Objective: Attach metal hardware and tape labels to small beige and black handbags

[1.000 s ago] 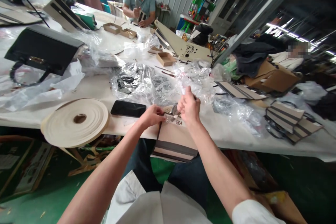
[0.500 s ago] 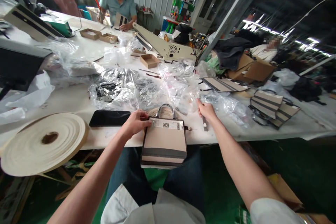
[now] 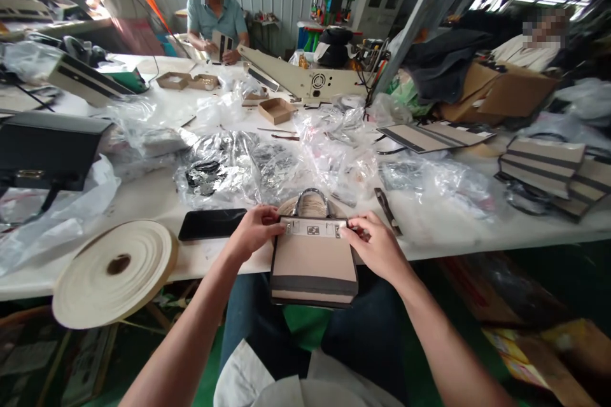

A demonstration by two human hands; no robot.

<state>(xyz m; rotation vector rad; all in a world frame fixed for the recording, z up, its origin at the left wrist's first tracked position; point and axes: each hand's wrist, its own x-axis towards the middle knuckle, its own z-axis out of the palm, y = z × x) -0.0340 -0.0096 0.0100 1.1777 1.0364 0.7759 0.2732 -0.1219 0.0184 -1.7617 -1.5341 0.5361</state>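
A small beige handbag [image 3: 312, 261] with dark stripes and a looped handle stands upright on my lap against the table's front edge. My left hand [image 3: 255, 230] grips its upper left corner, fingers curled on the top band. My right hand [image 3: 375, 245] pinches the upper right corner, where a small strap tab sticks out. A metal clasp plate sits in the middle of the top band between both hands.
A black phone [image 3: 211, 224] lies left of the bag. A big roll of beige tape [image 3: 114, 270] hangs over the table edge. A dark strap [image 3: 387, 210] and crumpled plastic bags [image 3: 267, 162] lie beyond. Finished bags [image 3: 544, 168] are stacked right; a black handbag [image 3: 45, 149] left. Another person [image 3: 214, 16] works across the white table [image 3: 147, 194].
My right hand left the dark strap on the table and came back to the bag's upper right corner. My left hand kept its grip on the left corner.
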